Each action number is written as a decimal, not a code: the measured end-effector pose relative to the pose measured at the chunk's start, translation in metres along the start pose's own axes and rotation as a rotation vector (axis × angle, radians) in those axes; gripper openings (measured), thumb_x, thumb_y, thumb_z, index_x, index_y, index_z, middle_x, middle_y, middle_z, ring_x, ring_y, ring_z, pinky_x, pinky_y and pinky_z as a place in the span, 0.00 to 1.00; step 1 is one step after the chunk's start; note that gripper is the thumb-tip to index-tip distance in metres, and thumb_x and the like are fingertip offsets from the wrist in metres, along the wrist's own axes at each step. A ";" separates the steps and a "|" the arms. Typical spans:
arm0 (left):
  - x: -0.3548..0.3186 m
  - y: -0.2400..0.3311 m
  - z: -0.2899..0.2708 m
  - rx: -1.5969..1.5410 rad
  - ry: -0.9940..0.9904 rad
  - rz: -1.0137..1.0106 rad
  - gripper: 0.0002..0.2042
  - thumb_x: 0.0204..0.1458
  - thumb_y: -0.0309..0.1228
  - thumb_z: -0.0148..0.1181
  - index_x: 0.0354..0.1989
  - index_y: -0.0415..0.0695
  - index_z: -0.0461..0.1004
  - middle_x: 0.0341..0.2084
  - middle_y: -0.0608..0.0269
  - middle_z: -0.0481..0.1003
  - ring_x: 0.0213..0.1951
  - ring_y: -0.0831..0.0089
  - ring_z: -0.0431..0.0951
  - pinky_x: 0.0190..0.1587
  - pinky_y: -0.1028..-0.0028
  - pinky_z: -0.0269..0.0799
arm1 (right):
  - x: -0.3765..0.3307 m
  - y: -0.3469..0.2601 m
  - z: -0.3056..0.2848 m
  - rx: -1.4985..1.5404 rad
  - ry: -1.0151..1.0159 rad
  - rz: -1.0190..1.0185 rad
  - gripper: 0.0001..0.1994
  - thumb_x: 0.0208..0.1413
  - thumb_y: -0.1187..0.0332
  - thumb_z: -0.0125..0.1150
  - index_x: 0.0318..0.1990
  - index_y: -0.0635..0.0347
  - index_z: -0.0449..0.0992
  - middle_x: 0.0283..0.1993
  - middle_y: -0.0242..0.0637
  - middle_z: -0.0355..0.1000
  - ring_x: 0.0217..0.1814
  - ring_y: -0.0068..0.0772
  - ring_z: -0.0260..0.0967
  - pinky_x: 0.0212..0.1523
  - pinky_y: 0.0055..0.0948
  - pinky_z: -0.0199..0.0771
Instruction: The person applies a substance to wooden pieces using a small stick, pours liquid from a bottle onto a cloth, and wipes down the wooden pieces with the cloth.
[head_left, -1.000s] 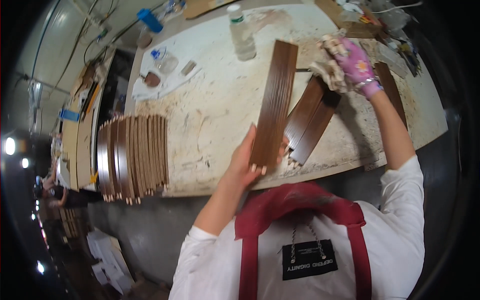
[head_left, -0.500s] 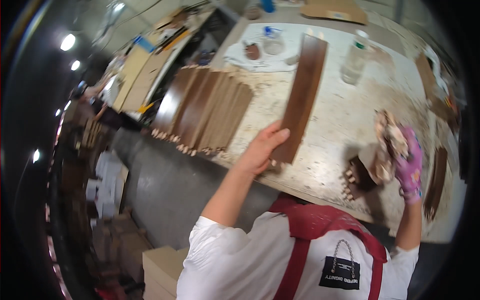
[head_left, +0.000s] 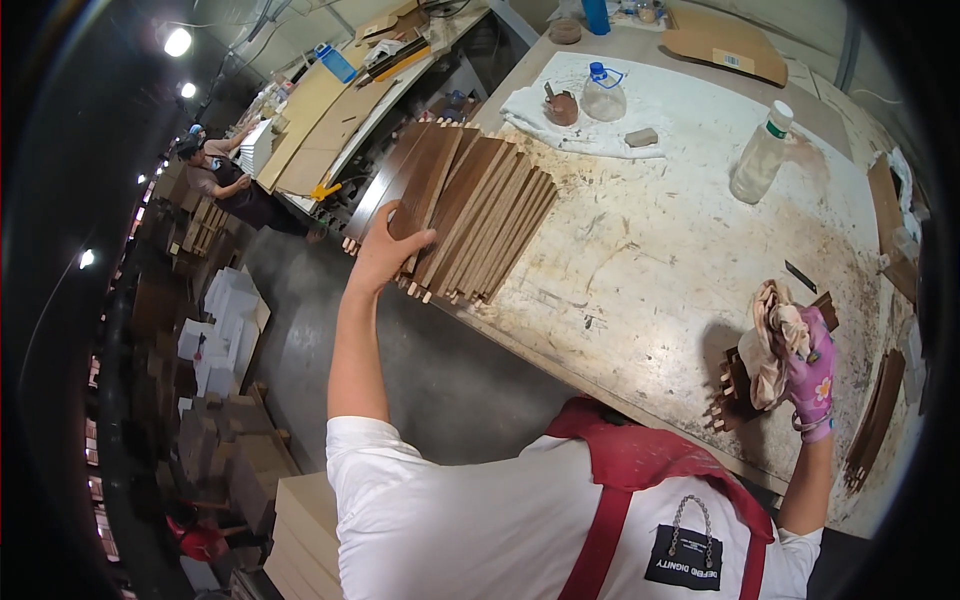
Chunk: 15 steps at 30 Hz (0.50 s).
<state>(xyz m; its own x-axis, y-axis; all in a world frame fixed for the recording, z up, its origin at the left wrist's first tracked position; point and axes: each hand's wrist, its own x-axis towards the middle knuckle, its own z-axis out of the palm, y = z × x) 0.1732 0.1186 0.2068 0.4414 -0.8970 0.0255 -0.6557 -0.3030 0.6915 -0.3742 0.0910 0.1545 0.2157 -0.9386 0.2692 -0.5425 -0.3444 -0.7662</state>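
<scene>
A row of brown wooden slats stands leaning together at the table's left side, with light dowel pegs sticking out of their ends. My bare left hand is at the near end of the row, fingers and thumb curled round a slat there. In a pink flowered glove, my right hand grips a crumpled beige rag. Below the rag, a smaller group of pegged slats lies on the table, partly hidden by rag and glove.
The stained white worktable holds a capped clear bottle, a blue-topped jug, a brown cup and a grey block. More dark slats lie at the right edge. A person stands at a far-left bench.
My left hand has moved left from mid-table to the slat row; the single slat it held upright is now among the row. My right hand keeps the rag, slightly lower.
</scene>
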 end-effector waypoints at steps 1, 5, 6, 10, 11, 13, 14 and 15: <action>0.002 -0.003 0.001 0.056 -0.010 0.009 0.37 0.42 0.42 0.66 0.59 0.36 0.59 0.52 0.45 0.68 0.53 0.62 0.69 0.55 0.69 0.62 | 0.000 -0.001 0.000 -0.008 -0.033 -0.015 0.14 0.44 0.72 0.56 0.41 0.64 0.70 0.37 0.37 0.67 0.42 0.33 0.66 0.47 0.27 0.63; -0.002 0.002 0.007 0.335 0.118 0.149 0.31 0.42 0.40 0.63 0.54 0.36 0.66 0.44 0.46 0.70 0.47 0.55 0.72 0.52 0.65 0.66 | -0.006 0.005 0.002 -0.032 -0.013 0.007 0.15 0.43 0.72 0.56 0.42 0.65 0.70 0.38 0.37 0.67 0.43 0.33 0.66 0.48 0.27 0.63; -0.003 0.005 0.009 0.335 0.121 0.148 0.31 0.42 0.40 0.63 0.54 0.36 0.66 0.44 0.46 0.70 0.47 0.55 0.72 0.52 0.65 0.66 | -0.008 0.010 0.001 -0.018 -0.001 0.021 0.16 0.43 0.72 0.56 0.42 0.65 0.70 0.38 0.37 0.67 0.44 0.33 0.66 0.48 0.28 0.63; -0.009 0.007 0.013 0.601 0.278 0.293 0.24 0.45 0.39 0.60 0.49 0.38 0.71 0.38 0.50 0.70 0.42 0.54 0.70 0.46 0.62 0.68 | -0.011 0.017 -0.006 -0.004 -0.009 0.003 0.15 0.44 0.73 0.56 0.42 0.66 0.70 0.39 0.36 0.68 0.45 0.33 0.66 0.50 0.26 0.62; -0.007 0.005 0.014 0.744 0.336 0.371 0.22 0.46 0.39 0.60 0.48 0.38 0.72 0.38 0.52 0.70 0.42 0.55 0.70 0.43 0.61 0.68 | -0.011 0.017 -0.008 -0.012 -0.022 0.003 0.15 0.44 0.73 0.56 0.43 0.66 0.70 0.40 0.36 0.68 0.45 0.32 0.66 0.50 0.26 0.62; -0.009 0.006 0.014 0.795 0.267 0.315 0.19 0.47 0.38 0.60 0.46 0.41 0.73 0.40 0.53 0.70 0.42 0.56 0.69 0.42 0.60 0.68 | -0.018 0.025 -0.016 -0.030 -0.013 0.021 0.15 0.46 0.72 0.56 0.44 0.66 0.70 0.42 0.36 0.69 0.46 0.31 0.66 0.51 0.27 0.62; -0.006 0.008 0.018 0.860 0.290 0.319 0.19 0.47 0.38 0.60 0.46 0.42 0.73 0.40 0.54 0.70 0.42 0.56 0.69 0.42 0.60 0.68 | -0.025 0.032 -0.023 -0.048 0.007 0.042 0.16 0.48 0.71 0.57 0.45 0.66 0.70 0.43 0.37 0.69 0.47 0.30 0.65 0.51 0.27 0.62; -0.002 0.008 0.022 0.917 0.309 0.324 0.19 0.47 0.38 0.61 0.46 0.43 0.73 0.39 0.55 0.70 0.42 0.56 0.69 0.42 0.60 0.67 | -0.032 0.041 -0.036 -0.062 0.015 0.070 0.16 0.48 0.71 0.57 0.45 0.66 0.70 0.43 0.37 0.69 0.47 0.30 0.65 0.51 0.27 0.62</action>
<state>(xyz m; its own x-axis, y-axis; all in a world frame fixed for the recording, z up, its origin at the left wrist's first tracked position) 0.1538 0.1110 0.1960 0.2133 -0.8967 0.3877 -0.9309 -0.3071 -0.1980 -0.4327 0.1058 0.1353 0.1641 -0.9603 0.2254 -0.6054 -0.2785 -0.7457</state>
